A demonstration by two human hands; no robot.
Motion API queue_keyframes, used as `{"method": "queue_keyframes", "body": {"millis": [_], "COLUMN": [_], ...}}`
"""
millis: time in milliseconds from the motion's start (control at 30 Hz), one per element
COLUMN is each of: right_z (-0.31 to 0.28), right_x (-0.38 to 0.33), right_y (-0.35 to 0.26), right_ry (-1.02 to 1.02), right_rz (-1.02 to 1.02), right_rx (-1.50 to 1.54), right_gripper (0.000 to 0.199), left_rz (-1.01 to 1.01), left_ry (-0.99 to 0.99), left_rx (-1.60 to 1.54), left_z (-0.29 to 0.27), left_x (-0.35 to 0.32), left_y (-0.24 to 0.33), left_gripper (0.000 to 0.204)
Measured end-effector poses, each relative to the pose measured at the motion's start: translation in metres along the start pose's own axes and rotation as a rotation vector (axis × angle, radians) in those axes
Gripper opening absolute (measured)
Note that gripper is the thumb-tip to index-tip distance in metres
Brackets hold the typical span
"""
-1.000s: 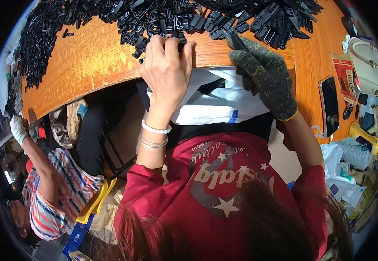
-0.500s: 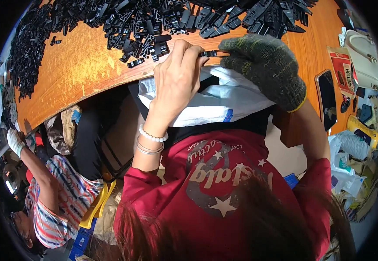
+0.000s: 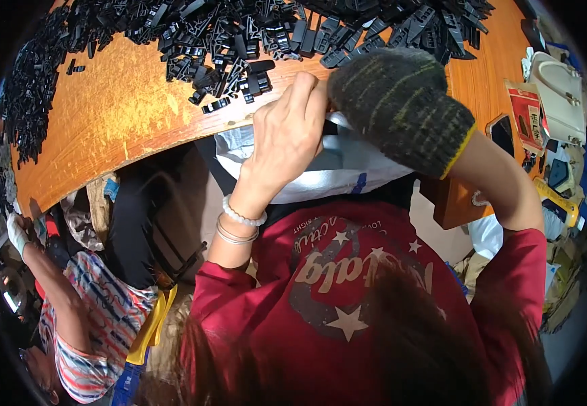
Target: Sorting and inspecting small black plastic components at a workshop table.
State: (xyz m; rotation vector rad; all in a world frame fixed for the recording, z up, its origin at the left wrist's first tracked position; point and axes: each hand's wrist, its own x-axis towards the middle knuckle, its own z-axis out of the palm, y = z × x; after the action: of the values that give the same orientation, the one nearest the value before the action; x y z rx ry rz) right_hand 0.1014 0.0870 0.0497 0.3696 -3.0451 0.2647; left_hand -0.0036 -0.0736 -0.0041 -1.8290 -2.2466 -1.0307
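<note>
A worker's hands meet at the edge of an orange table (image 3: 104, 122) strewn with black plastic parts (image 3: 253, 40).

The bare left hand (image 3: 287, 135) curls shut against the gloved right hand (image 3: 402, 108); what they grip is hidden. A white bag (image 3: 347, 169) hangs just below. A phone (image 3: 502, 135) lies to the right.

I see bare orange wooden tabletop (image 3: 114, 115) left of my hands; heaped small black plastic parts (image 3: 253, 34) block the far side.
</note>
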Motion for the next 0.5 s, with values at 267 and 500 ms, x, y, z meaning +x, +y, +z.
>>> {"method": "queue_keyframes", "body": {"millis": [267,500], "right_z": [0.032,0.004], "right_x": [-0.021,-0.035], "right_y": [0.010,-0.021], "right_ry": [0.200,0.201], "right_rz": [-0.075,0.414], "right_rx": [-0.066,0.429], "right_gripper": [0.038,0.033], "left_rz": [0.000,-0.384], "left_ry": [0.033,0.107], "left_rx": [-0.007,-0.960], "left_z": [0.001,-0.013], "left_x": [0.000,-0.013], "left_y": [0.002,0.011], "left_gripper": [0.020,0.019]}}
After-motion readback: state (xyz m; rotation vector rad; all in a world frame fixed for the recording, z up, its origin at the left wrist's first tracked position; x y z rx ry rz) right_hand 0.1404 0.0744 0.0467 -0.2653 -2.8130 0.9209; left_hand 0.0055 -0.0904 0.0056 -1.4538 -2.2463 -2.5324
